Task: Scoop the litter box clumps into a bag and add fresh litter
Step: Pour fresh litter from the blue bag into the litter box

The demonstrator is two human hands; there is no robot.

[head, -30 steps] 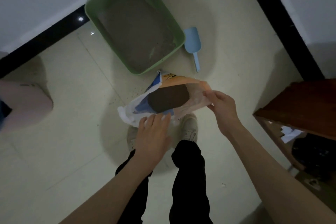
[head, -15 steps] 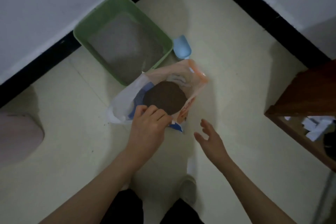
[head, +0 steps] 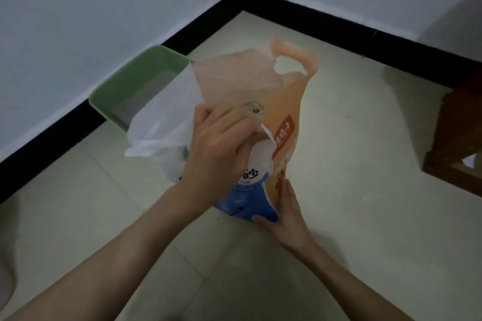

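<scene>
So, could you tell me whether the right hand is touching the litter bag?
Touching. The head view shows the right hand flat against the lower corner of the litter bag, with no gap visible.

The litter bag (head: 263,101) stands on the floor (head: 365,190), in front of the litter box (head: 135,86) by the wall. A wooden cabinet (head: 459,138) sits well to the right.

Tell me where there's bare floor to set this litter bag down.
Bare tile lies right of the litter bag, up to the wooden furniture, and left of the left arm. It is crowded between bag and green litter box by the wall.
</scene>
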